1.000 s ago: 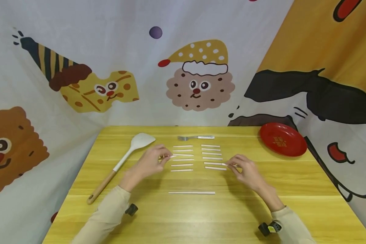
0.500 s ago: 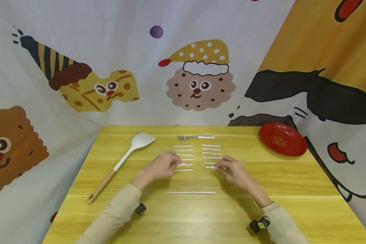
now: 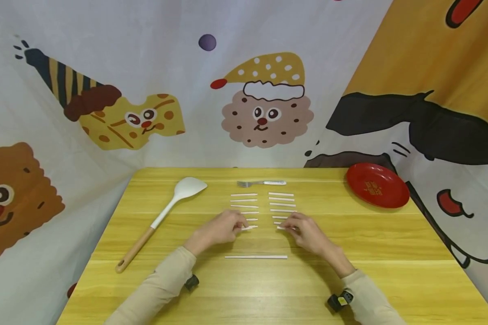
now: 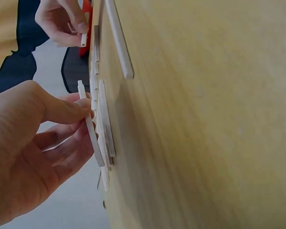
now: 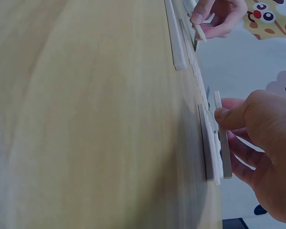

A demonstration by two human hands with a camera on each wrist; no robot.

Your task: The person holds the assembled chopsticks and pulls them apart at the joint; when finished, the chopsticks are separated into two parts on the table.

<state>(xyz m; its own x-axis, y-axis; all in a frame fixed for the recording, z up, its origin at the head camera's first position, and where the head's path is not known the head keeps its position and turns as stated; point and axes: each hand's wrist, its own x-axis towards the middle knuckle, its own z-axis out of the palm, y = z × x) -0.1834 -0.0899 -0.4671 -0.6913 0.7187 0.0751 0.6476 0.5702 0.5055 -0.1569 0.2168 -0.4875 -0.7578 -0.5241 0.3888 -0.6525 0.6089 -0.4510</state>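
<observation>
My left hand (image 3: 225, 226) pinches a white chopstick half (image 4: 91, 131) between thumb and fingers, with its narrow peg end pointing toward the other hand. Opposite, my right hand (image 3: 309, 232) pinches another white chopstick half (image 5: 224, 148), one end of which shows a socket in the left wrist view. Both pieces are held just above the near ends of two rows, apart from each other. Several pegged halves (image 3: 244, 200) make up the left row, partly hidden by my left fingers. More halves (image 3: 282, 199) form the right row. A full-length white chopstick (image 3: 256, 257) lies nearer me.
A fork (image 3: 262, 183) lies behind the rows. To the left is a white spatula (image 3: 175, 198) with a wooden handle. A red plate (image 3: 390, 189) sits at the back right of the wooden table (image 3: 244, 293). A printed cloth (image 3: 187, 153) hangs behind.
Both hands have come inward and toward me, each carrying its chopstick half; the gap between them has shrunk. The rows, full-length chopstick, fork, spatula and plate have stayed put.
</observation>
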